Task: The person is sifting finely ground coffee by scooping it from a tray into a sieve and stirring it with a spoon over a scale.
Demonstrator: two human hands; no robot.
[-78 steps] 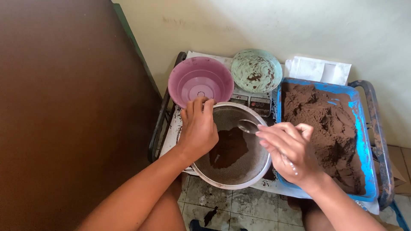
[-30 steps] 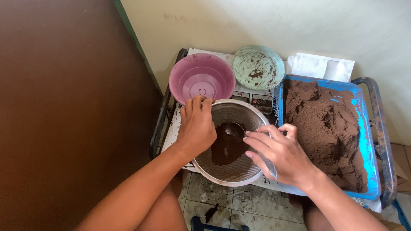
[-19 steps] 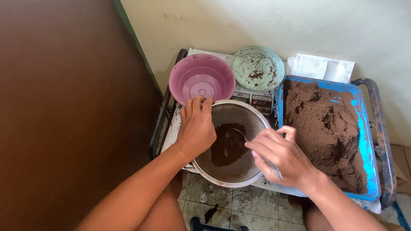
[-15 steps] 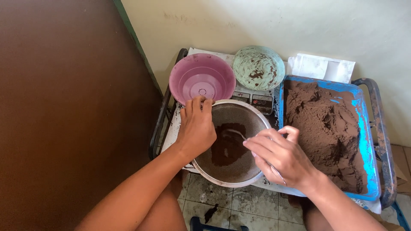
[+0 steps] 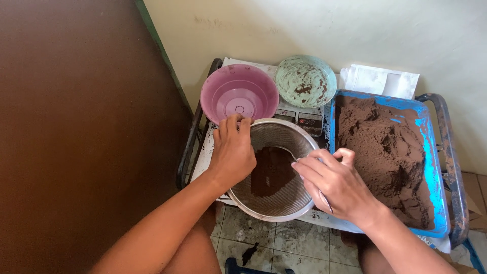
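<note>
Brown powder (image 5: 271, 170) in round mesh sieve (image 5: 284, 203), hands (image 5: 234, 152) gripping rim, spoon (image 5: 291, 155)

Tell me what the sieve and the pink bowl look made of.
The sieve: likely metal, with a shiny pale rim and fine grey mesh under brown powder. The pink bowl: probably plastic, smooth and glossy, with moulded rings in its base.

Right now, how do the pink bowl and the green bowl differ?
The pink bowl looks clean inside; the green bowl is smeared with brown powder. The pink bowl lies against the sieve by the left hand; the green bowl sits farther back, near the blue tray. The pink bowl looks slightly larger. Both are round, upright and hold no heap.
</note>
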